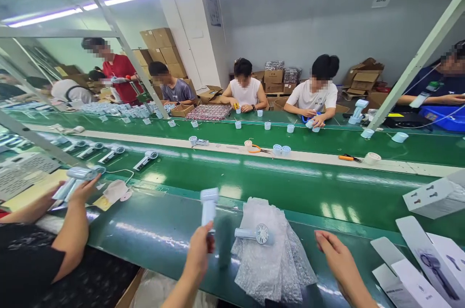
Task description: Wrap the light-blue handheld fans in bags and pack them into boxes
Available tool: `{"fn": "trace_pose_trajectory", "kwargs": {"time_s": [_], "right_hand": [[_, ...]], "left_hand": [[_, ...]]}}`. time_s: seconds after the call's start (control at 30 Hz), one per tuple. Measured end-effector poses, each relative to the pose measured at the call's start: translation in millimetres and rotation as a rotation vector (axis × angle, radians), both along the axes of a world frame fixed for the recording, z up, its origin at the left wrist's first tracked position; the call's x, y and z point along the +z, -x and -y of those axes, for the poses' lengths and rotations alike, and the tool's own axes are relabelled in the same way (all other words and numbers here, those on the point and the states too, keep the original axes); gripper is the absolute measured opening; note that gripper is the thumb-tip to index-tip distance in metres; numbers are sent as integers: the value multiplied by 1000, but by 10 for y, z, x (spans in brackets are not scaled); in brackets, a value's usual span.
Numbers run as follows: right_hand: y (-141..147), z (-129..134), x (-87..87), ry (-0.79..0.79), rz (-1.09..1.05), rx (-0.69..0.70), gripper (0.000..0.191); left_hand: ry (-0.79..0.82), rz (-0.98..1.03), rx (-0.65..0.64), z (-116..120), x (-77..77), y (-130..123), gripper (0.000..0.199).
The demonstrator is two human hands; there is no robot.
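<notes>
My left hand (199,250) is closed around the handle of a light blue handheld fan (209,204), holding it upright above the bench. Right of it, a second handheld fan (250,234) lies on a stack of bubble wrap bags (263,264), its round grille facing up. My right hand (337,257) hovers past the right side of the bags, fingers curled together, with nothing visible in them. Open white boxes (409,284) printed with a fan picture stand to the right of that hand.
A green conveyor belt (203,167) runs across, carrying several fans (145,160) at left. Pliers (259,149) and small cups lie on the pale rail (308,155). A co-worker's hands (82,192) hold fans at left. Other people sit opposite. A white carton (432,196) stands at right.
</notes>
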State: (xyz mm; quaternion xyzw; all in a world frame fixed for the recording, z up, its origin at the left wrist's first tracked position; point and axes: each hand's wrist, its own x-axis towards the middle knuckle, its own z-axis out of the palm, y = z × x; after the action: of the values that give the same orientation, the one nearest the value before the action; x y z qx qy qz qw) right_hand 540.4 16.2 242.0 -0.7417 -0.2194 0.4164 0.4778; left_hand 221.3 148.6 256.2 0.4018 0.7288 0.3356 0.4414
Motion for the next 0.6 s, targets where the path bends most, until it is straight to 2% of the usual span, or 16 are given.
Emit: {"fn": "trace_pose_trajectory", "kwargs": {"time_s": [0.03,0.1,0.13,0.17,0.2,0.23,0.3,0.37,0.43,0.47,0.53,0.6], "right_hand": [[27,-21,139,-3,-248,-13,61],[141,-75,353,-73,-678,45,67],[193,-91,417,-110,-804,42,64],[217,-87,451,-132,-859,-2,58],[202,-58,460,-147,-854,-91,50],[140,3,449,-150,-812,-194,42],[-105,221,401,-105,-707,-313,35],[-423,532,358,-45,-599,-280,38],[-674,859,334,42,-544,-183,49],[-743,999,324,77,-545,-141,52],[-757,1194,291,123,-599,-73,54],[-644,1254,227,84,-662,9,60]], "left_hand": [[11,70,-67,169,42,-275,43],[110,389,-332,500,109,-835,47],[174,491,-483,641,124,-1093,48],[221,530,-688,753,124,-1321,50],[252,512,-890,833,107,-1511,53],[229,411,-1057,881,74,-1659,55],[71,12,-1292,901,-28,-1844,61],[-92,-436,-1403,868,-148,-1928,60],[-119,-655,-1490,829,-245,-1977,51],[-101,-670,-1501,815,-276,-2002,44],[-82,-609,-1437,800,-297,-2062,33],[-69,-525,-1339,794,-274,-2131,35]]}}
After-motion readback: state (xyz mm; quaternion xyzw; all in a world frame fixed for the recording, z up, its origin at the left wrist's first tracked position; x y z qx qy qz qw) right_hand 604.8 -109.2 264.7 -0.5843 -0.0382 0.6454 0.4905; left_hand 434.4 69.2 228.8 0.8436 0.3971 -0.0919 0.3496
